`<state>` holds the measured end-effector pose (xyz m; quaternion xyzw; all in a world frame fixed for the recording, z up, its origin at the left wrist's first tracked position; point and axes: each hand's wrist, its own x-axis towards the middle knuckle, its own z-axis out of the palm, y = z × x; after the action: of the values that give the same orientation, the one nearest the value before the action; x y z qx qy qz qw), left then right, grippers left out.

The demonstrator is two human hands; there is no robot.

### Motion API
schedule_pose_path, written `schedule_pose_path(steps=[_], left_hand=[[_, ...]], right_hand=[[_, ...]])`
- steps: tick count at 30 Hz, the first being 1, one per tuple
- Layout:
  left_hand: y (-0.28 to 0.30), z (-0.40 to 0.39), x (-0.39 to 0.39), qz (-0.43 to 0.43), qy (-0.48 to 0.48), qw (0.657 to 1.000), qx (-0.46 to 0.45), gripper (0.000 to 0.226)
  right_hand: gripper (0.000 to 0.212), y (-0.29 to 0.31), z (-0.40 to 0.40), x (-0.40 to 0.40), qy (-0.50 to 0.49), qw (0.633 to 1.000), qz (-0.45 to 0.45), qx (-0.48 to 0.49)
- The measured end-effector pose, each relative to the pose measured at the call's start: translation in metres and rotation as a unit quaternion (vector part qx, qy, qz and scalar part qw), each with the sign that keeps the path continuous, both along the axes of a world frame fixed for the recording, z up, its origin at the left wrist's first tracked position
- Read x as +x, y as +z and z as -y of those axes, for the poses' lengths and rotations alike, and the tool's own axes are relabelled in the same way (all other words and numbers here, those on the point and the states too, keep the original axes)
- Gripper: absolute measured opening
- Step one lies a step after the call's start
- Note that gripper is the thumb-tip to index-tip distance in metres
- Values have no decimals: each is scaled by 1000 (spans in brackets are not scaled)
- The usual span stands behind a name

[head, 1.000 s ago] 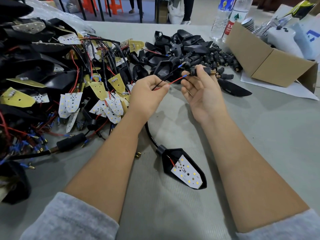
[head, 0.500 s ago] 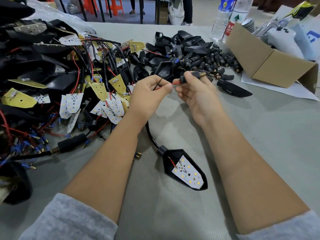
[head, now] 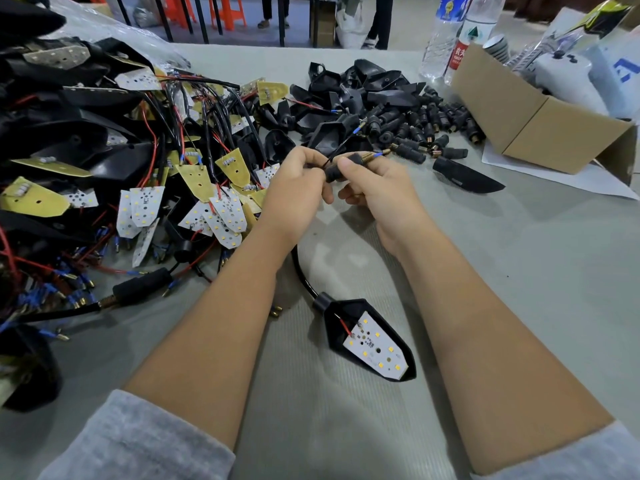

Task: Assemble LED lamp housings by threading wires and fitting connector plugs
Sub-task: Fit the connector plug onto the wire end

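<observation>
A black lamp housing (head: 346, 317) lies on the grey table between my forearms, its white LED board (head: 375, 348) facing up. A black cable (head: 301, 275) runs from it up to my hands. My right hand (head: 377, 192) grips a black connector plug (head: 341, 168) with a brass threaded end. A blue-tipped wire end (head: 379, 154) sticks out past the brass. My left hand (head: 298, 188) pinches the thin wires right at the plug's rear end, and a black wire (head: 343, 143) rises from its fingers.
A big heap of wired LED boards and black housings (head: 138, 161) fills the left. A pile of loose plugs (head: 426, 123) and empty housings (head: 349, 88) lies beyond my hands. A cardboard box (head: 540, 123) and water bottles (head: 446, 32) stand at the far right.
The two hands have come together. The plug has slid along the wires towards my left hand, and the red wire between the hands is no longer visible.
</observation>
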<state>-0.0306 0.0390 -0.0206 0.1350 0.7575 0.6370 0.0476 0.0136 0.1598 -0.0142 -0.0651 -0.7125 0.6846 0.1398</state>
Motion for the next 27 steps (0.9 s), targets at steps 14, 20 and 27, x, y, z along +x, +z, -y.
schedule_pose_path(steps=[14,20,27], left_hand=[[0,-2,2,-26,-1,1000,12,33],[3,1,1,-40,-2,997,70,29],[8,7,2,-7,-70,970,234,24]], right_hand=[[35,-2,-4,-5,-8,995,-10,-97],[35,-2,-4,-4,-12,993,-10,-113],[32,-1,-2,-3,3,997,9,-75]])
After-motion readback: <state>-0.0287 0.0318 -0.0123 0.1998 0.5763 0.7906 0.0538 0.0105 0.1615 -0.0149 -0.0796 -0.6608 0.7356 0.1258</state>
